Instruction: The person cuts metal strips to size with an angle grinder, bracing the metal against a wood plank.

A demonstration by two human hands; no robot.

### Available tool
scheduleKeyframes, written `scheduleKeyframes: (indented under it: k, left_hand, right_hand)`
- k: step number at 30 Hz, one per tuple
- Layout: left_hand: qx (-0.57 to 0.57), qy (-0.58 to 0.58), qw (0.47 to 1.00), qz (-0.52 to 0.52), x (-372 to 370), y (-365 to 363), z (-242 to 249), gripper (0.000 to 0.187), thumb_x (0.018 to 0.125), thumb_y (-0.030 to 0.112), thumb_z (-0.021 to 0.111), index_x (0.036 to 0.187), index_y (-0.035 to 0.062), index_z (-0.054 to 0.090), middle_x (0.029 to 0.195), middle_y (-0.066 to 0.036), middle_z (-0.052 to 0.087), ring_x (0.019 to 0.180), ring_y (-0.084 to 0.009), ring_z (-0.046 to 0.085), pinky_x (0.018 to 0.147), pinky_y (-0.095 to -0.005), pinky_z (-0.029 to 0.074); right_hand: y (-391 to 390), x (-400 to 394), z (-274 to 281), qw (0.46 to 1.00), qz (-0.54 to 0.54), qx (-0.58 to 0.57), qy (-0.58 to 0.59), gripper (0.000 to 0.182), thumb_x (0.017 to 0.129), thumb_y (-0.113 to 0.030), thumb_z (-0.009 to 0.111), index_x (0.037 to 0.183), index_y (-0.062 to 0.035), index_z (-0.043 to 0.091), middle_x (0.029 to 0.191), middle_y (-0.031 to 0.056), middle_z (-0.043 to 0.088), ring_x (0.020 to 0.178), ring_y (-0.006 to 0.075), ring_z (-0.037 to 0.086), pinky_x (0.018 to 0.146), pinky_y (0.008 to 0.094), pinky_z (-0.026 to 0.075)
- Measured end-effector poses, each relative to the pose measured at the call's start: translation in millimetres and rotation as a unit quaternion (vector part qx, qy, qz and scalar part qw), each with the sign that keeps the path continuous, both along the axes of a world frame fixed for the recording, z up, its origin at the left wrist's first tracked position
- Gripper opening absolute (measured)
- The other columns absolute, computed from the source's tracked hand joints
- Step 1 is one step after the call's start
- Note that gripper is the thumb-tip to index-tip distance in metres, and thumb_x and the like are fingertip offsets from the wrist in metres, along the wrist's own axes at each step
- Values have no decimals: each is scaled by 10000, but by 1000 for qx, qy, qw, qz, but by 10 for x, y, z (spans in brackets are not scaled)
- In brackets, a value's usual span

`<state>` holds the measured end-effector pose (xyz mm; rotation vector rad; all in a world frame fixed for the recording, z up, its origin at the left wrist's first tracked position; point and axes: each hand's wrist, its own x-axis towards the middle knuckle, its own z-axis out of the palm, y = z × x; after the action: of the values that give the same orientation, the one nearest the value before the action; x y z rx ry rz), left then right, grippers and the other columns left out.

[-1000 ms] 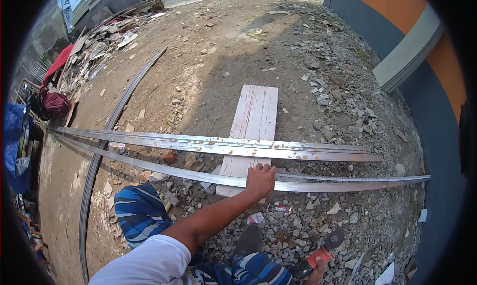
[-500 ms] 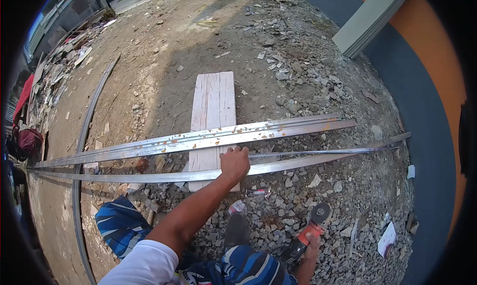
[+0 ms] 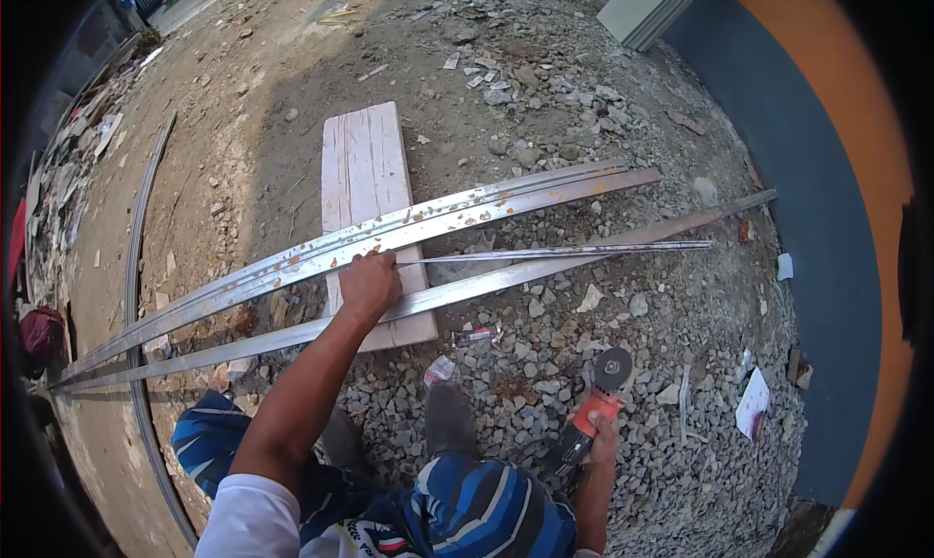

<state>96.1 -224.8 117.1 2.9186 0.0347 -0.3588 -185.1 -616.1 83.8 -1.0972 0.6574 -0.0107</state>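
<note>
The grinder [image 3: 584, 417] is red and black, its disc [image 3: 612, 369] dark. The right fingers [image 3: 604, 424] wrap it; the left fingers [image 3: 374, 260] grip a thin, shiny strip [image 3: 555, 254].

One left hand [image 3: 370, 286], one right hand [image 3: 603, 436], two dark shoes [image 3: 449, 420], one grinder [image 3: 589, 410] with one disc [image 3: 612, 368], one pale board [image 3: 365, 169] and at least three shiny metal lengths [image 3: 467, 290], exact number unclear.

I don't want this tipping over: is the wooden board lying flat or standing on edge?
Lying flat: the wooden board has its broad face up, and metal strips run across it.
</note>
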Motion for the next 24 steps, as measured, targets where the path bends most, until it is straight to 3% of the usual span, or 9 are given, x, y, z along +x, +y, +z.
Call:
scheduleKeyframes:
  k: [3,6,9,15,16,17,19,24]
  left_hand:
    - [25,-52,998,-26,-35,298,-87,243,910,218,550,1019,97,730,989,-188,726,932,-402,695,809,-509,568]
    - [-6,-19,999,-28,-40,570,-75,260,934,252,547,1053,102,722,1042,-181,728,977,-385,700,828,-528,566]
    - [-72,-4,997,-19,-54,863,-65,280,953,285,562,1009,52,708,919,-231,719,880,-434,695,797,-526,543]
    - [-138,3,990,27,-100,1272,-86,328,972,317,568,1004,20,703,867,-266,693,866,-436,688,787,-497,527]
    - [-135,17,990,37,-76,1310,-61,341,967,329,596,1111,33,685,892,-240,713,857,-421,694,788,-487,529]
    - [-136,21,990,38,-61,1320,-52,341,967,329,596,1111,33,685,892,-240,713,857,-421,694,788,-487,529]
    - [-125,-37,989,70,-28,1331,-15,487,960,344,629,1363,78,569,929,-212,731,858,-405,701,776,-487,531]
    - [-69,-93,991,67,199,1147,181,712,938,387,677,1537,129,390,979,-170,691,864,-357,672,772,-462,526]
  right_hand:
    - [-18,-110,-23,999,-17,27,-6,458,830,-222,696,1181,19,529,931,148,673,763,242,710,669,359,609]
    - [2,-82,82,998,-46,47,-23,535,783,-221,717,1212,29,516,969,168,669,790,276,706,684,390,608]
    - [27,-34,210,998,-38,46,-19,566,779,-225,729,1234,32,511,967,165,670,796,277,707,693,393,612]
    - [5,1,161,1000,-8,16,-10,541,795,-240,729,1212,38,524,970,159,675,807,259,711,686,375,610]
    - [11,15,168,1000,5,-1,-10,506,815,-252,715,1190,34,533,967,153,676,803,238,709,675,356,606]
    - [5,32,157,1000,6,-3,-7,506,815,-252,715,1190,34,533,967,153,676,803,238,709,675,356,606]
    - [-10,75,130,999,22,-20,24,550,760,-203,733,1204,54,534,948,163,679,804,275,716,706,393,603]
    - [55,352,254,993,88,-58,59,525,753,-186,727,1190,48,553,948,153,686,799,255,715,721,372,595]
